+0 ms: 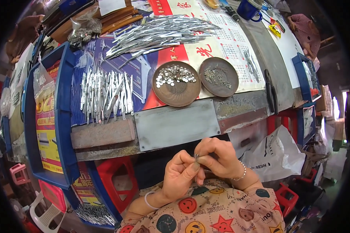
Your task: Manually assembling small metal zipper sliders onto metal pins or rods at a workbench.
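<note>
My left hand (179, 176) and my right hand (221, 158) meet in front of me, just off the bench's near edge. Both are closed in a pinch, and their fingertips come together on a small dark metal piece (197, 156), mostly covered by fingers, so its exact kind is unclear. Beyond them a grey metal plate (179, 124) is fixed along the bench edge. Past it stand a brown round dish (179, 97) with shiny round metal discs (175, 74) and a second brown dish (225, 92) with small metal pins (217, 77).
Long thin metal strips (163, 33) lie heaped at the back; shorter blade-like pieces (107, 91) lie at left beside a whetstone-like block (103, 134). A blue crate (64, 116) stands left. Black-handled pliers (271, 91), a white bag (278, 155) and a blue mug (249, 9) are at right.
</note>
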Demonstrator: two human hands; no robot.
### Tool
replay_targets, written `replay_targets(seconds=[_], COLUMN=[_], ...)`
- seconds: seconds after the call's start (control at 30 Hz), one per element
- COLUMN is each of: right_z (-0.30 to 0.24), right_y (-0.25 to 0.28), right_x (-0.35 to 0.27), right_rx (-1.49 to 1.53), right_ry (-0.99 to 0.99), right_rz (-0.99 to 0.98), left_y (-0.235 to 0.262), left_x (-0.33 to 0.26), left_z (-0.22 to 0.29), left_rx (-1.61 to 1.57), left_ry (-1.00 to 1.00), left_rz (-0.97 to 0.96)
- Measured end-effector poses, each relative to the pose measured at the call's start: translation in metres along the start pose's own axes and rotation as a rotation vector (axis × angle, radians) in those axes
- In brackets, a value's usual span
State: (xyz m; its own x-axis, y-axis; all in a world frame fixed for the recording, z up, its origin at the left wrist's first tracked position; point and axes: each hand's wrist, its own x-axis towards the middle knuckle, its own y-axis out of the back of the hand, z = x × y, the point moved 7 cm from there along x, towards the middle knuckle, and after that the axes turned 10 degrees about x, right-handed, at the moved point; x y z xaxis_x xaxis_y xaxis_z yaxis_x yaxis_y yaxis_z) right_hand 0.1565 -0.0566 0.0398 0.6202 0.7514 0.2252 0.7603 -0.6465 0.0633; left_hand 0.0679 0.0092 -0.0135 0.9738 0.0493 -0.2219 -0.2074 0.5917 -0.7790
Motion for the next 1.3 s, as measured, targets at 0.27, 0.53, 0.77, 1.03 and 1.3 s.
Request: replay_targets(seconds=[0.27,0.53,0.77,1.03,1.3], right_z=[-0.002,0.013,0.003,-0.015,-0.022], right_y=[-0.001,-0.014,-0.016,-0.023,-0.019], right_x=[0.007,0.006,0.023,0.043,0.070], right_rx=[0.096,0.535,0.429,0.077,-0.119], right_ry=[-0.054,-0.359,-0.267,-0.140,-0.086], right_rz=[-0.076,-0.191,-0.316,-0.486,-0.488], left_y=[-0.001,-0.002,-0.001,0.018,0.027], left_x=[-0.003,-0.013,-0.016,-0.016,-0.014], left_z=[0.002,0.001,0.008,0.012,0.023], left_rx=[-0.028,0.012,0.071,-0.028,-0.019], left_ry=[0.026,0.014,0.090,0.097,-0.028], left_rz=[-0.052,-0.088,0.011,0.080,0.081])
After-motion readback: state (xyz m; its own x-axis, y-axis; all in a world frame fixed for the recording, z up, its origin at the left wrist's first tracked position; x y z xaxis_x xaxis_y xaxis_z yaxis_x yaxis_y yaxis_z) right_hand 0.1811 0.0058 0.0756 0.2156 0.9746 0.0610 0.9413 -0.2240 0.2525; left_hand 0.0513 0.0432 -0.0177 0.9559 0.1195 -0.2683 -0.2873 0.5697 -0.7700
